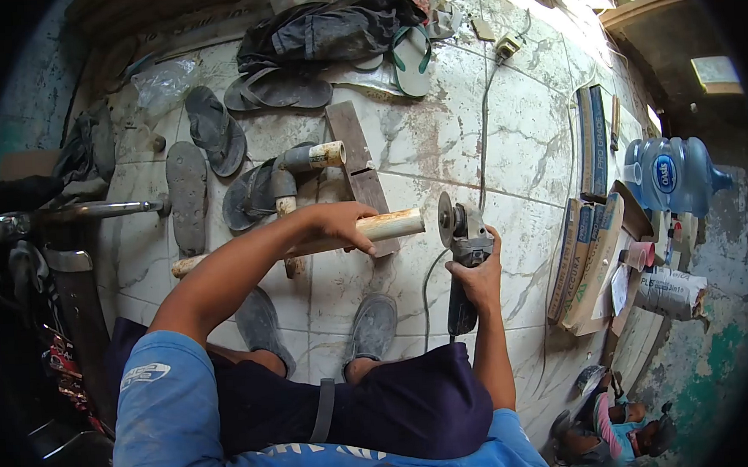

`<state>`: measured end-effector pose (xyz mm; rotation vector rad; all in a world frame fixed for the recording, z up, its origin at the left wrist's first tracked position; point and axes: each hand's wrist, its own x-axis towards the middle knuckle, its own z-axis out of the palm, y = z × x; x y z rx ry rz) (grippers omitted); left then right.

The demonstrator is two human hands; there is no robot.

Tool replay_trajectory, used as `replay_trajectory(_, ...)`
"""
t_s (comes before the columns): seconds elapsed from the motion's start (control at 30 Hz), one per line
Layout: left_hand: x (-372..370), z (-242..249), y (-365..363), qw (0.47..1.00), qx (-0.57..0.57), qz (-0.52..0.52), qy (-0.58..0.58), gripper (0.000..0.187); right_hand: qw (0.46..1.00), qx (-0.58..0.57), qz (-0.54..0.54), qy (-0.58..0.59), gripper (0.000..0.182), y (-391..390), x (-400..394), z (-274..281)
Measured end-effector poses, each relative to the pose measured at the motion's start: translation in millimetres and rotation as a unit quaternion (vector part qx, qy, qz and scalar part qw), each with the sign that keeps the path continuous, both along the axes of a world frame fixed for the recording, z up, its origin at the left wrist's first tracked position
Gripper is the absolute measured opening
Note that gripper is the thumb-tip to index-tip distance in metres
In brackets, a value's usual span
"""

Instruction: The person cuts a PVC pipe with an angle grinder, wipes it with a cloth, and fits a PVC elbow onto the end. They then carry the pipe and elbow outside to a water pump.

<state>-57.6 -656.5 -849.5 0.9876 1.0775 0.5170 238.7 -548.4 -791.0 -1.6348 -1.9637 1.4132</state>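
My left hand [340,223] grips a long cream plastic pipe [395,226] held level above the tiled floor, its cut end pointing right. My right hand [476,277] holds an angle grinder [463,233] by its body, disc upward, just to the right of the pipe's end. Disc and pipe end are close but a small gap shows between them. The grinder's cable [427,286] runs down to the floor. A grey pipe elbow piece [303,163] lies on the floor behind my left hand.
My two shoes [370,325] stand on the marble-pattern tiles. Several sandals [214,128] and a dark bag [329,29] lie at the back. A wooden plank [354,150] lies under the pipe. Boxed tubes [591,252], a water jug [671,176] and a power cord [485,101] are at right.
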Motion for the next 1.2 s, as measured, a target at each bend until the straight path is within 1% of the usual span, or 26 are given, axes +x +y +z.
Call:
replay_trajectory(0.03,-5.0,5.5,-0.1,1.000,0.011,0.019,-0.018,0.056,1.000,-0.019,-0.015,0.017,0.093,2.5,2.0,5.1)
replay_trajectory(0.07,-10.4,12.3,2.6,1.000,0.012,-0.006,-0.007,0.056,0.998,-0.030,-0.032,0.045,0.094,5.3,5.5,3.9)
replay_trajectory(0.13,-19.2,24.4,7.6,0.995,-0.066,0.005,-0.069,0.054,0.991,-0.065,-0.067,0.091,0.099,9.0,9.2,5.2)
replay_trajectory(0.17,-23.6,25.3,9.1,0.996,-0.068,-0.016,-0.058,0.054,0.983,-0.097,-0.084,0.128,0.095,10.9,10.6,2.1)
replay_trajectory(0.23,-31.8,19.9,11.6,0.987,-0.106,0.013,-0.122,0.050,0.977,-0.106,-0.089,0.161,0.085,15.4,15.3,-17.7)
replay_trajectory(0.27,-34.5,19.5,10.8,0.991,-0.090,0.023,-0.096,0.051,0.975,-0.104,-0.100,0.170,0.085,15.0,16.9,-26.1)
replay_trajectory(0.3,-38.8,18.9,12.5,0.992,-0.088,0.014,-0.088,0.051,0.962,-0.140,-0.121,0.200,0.074,15.6,17.3,-34.5)
replay_trajectory(0.33,-43.3,17.9,13.6,0.989,-0.096,0.016,-0.109,0.053,0.947,-0.176,-0.138,0.230,0.073,17.1,18.5,-42.0)
replay_trajectory(0.37,-47.0,20.2,14.7,0.986,-0.104,0.021,-0.129,0.055,0.945,-0.175,-0.142,0.238,0.073,19.7,17.7,-45.0)
replay_trajectory(0.4,-49.7,22.1,15.0,0.987,-0.093,0.025,-0.131,0.063,0.914,-0.249,-0.180,0.264,0.076,21.9,17.0,-48.2)
replay_trajectory(0.43,-53.3,24.0,15.1,0.988,-0.095,0.021,-0.123,0.063,0.876,-0.322,-0.216,0.288,0.086,22.2,15.0,-52.4)
replay_trajectory(0.47,-55.4,30.5,16.5,0.988,-0.084,0.029,-0.129,0.065,0.888,-0.315,-0.208,0.263,0.086,21.5,11.5,-46.9)
replay_trajectory(0.53,-59.1,42.7,19.5,0.988,-0.060,0.030,-0.137,0.073,0.882,-0.318,-0.197,0.285,0.085,22.0,7.1,-47.2)
replay_trajectory(0.63,-66.8,49.1,18.2,0.988,-0.040,0.040,-0.142,0.079,0.875,-0.316,-0.176,0.323,0.082,19.9,0.8,-39.2)
replay_trajectory(0.7,-71.1,54.6,20.5,0.988,-0.032,0.027,-0.151,0.084,0.857,-0.334,-0.185,0.348,0.071,17.7,-2.9,-37.1)
replay_trajectory(0.73,-73.3,57.3,21.1,0.986,-0.020,0.020,-0.165,0.089,0.853,-0.315,-0.164,0.384,0.074,16.7,-1.9,-43.4)
replay_trajectory(0.77,-74.3,62.2,21.5,0.987,-0.025,0.018,-0.159,0.089,0.849,-0.318,-0.166,0.389,0.074,15.0,-4.0,-42.3)
replay_trajectory(0.83,-75.0,71.9,23.3,0.987,-0.006,-0.002,-0.160,0.102,0.865,-0.255,-0.131,0.412,0.069,14.2,-7.5,-37.1)
replay_trajectory(0.87,-73.7,78.0,23.9,0.988,-0.010,-0.003,-0.155,0.102,0.853,-0.273,-0.134,0.423,0.069,13.1,-8.1,-37.9)
replay_trajectory(0.93,-69.2,90.8,27.3,0.990,0.008,0.006,-0.138,0.112,0.857,-0.256,-0.135,0.427,0.072,9.0,-10.5,-48.0)
replay_trajectory(0.97,-66.8,98.1,27.2,0.991,0.006,0.008,-0.133,0.112,0.863,-0.237,-0.134,0.426,0.075,6.6,-12.6,-51.2)
replay_trajectory(1.03,-64.2,110.4,26.1,0.991,0.004,0.054,-0.125,0.110,0.854,-0.235,-0.135,0.445,0.079,3.8,-13.1,-53.7)
replay_trajectory(1.07,-63.8,114.8,26.6,0.985,-0.006,0.066,-0.162,0.101,0.867,-0.230,-0.123,0.425,0.079,3.1,-11.5,-55.9)
replay_trajectory(1.1,-63.0,119.9,28.2,0.985,-0.007,0.067,-0.156,0.101,0.880,-0.224,-0.110,0.405,0.079,4.0,-10.4,-58.1)
replay_trajectory(1.17,-59.8,134.4,30.4,0.983,0.010,0.074,-0.170,0.087,0.869,-0.255,-0.124,0.405,0.075,5.3,-11.5,-59.3)
replay_trajectory(1.2,-59.1,139.8,28.6,0.983,0.007,0.086,-0.159,0.074,0.868,-0.266,-0.128,0.400,0.071,4.9,-12.8,-56.7)
